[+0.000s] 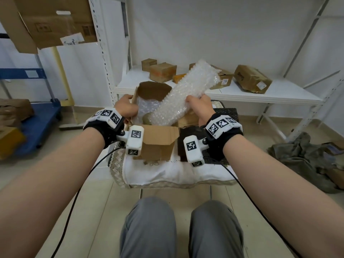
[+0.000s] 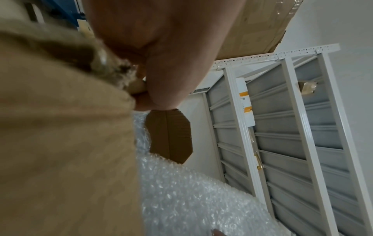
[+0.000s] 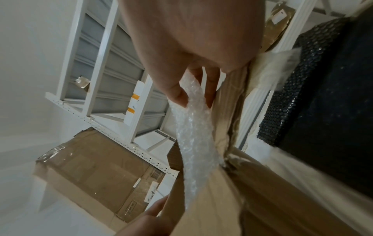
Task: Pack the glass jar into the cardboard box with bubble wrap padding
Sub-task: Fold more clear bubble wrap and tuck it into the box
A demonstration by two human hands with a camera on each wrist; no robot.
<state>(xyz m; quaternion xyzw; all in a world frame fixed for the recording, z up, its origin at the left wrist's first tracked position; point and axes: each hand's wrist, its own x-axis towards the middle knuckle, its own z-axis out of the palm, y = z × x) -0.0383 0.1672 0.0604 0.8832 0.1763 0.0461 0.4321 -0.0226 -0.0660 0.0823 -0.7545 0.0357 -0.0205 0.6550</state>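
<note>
Two hands work at the open cardboard box (image 1: 158, 140) on the cloth-covered surface (image 1: 167, 174). Inside it lies bubble wrap lining (image 1: 147, 106); no jar can be made out. The left hand (image 1: 125, 108) pinches the box's left flap. The right hand (image 1: 200, 108) has its fingers (image 3: 177, 94) curled round a bubble wrap roll (image 1: 186, 94), tilted with its lower end in the box. Only the right wrist view shows that pinch. Beyond, small boxes (image 1: 162, 71) sit on a white shelf (image 1: 260, 94).
</note>
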